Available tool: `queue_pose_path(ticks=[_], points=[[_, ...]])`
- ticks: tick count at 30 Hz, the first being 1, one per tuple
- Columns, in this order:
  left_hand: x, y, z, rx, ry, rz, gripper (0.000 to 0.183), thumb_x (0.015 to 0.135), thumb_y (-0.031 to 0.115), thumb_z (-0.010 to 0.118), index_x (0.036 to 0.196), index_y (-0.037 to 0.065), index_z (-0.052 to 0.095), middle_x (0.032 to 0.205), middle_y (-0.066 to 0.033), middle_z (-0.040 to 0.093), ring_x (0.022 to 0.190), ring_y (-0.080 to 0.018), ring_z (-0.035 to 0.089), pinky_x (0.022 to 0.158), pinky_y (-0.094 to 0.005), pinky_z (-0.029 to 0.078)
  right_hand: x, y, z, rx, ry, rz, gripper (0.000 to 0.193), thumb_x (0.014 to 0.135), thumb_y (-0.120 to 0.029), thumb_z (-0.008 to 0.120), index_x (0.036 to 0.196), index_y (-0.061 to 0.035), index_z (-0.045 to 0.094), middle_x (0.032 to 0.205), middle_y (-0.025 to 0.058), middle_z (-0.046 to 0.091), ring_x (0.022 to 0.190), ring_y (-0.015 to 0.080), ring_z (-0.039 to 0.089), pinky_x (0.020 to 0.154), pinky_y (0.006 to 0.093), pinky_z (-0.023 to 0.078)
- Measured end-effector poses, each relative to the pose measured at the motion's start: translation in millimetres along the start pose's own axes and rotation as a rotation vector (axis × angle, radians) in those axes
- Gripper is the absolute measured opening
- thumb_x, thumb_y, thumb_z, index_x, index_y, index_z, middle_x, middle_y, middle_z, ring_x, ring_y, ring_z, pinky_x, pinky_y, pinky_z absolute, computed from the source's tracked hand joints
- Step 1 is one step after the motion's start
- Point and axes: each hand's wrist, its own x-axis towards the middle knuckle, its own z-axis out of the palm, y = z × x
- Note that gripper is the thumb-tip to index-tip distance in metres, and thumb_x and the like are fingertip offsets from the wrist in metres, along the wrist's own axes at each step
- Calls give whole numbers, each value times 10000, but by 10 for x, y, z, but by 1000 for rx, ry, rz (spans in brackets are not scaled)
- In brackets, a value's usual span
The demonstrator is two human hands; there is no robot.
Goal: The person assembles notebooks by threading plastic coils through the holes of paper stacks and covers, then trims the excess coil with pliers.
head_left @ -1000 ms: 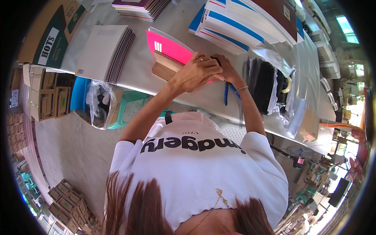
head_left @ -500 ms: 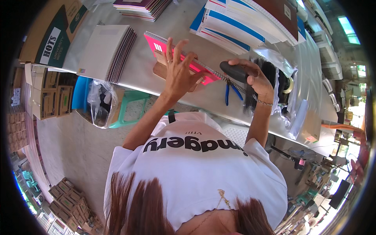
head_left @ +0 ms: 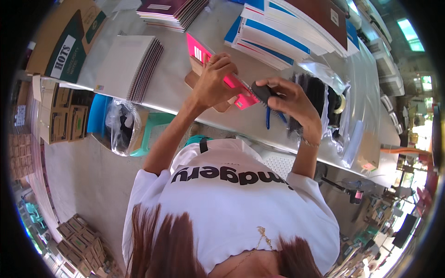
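1. My left hand (head_left: 214, 78) is curled over the pink notebook (head_left: 235, 83), gripping its upper edge; my right hand (head_left: 292, 101) is closed around a dark rounded tool (head_left: 262, 91) at the notebook's right end.
2. The notebook stands on edge over the table (head_left: 162, 88), against a wooden stand (head_left: 191, 80). I judge it light, its cover stiff enough to stay flat but easily creased at the corners, perhaps a little slick. I'd pinch cover and pages together, well clear of the edge where the tool sits.
3. Blue-handled pliers (head_left: 268, 118) lie just below the tool.
4. To the right, black wire coils (head_left: 311, 99) lie bunched beside a tape roll (head_left: 342, 101); I expect the coils to be springy and prone to tangling.
5. To the left, spiral notebooks (head_left: 125, 62) lie stacked near a brown-and-green carton (head_left: 60, 41), whose contents I can't see.
6. Below the table's edge, a clear plastic bag (head_left: 114, 124) sits in an open box, with dark, unidentifiable material inside; farther left are stacked cartons (head_left: 54, 124).
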Motion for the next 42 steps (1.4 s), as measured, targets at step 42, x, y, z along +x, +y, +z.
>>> queue_pose_path(ticks=[42], points=[[-183,-8,-138,142,-55,-106,744,581,394,847,1218,167,538,997,8,591,1085,-231,527,1067,-533,167,500,128,377,-271,88,-167,484,776,-362,763,1068,10,659,972,148,650,945,204,603,863,319,454]])
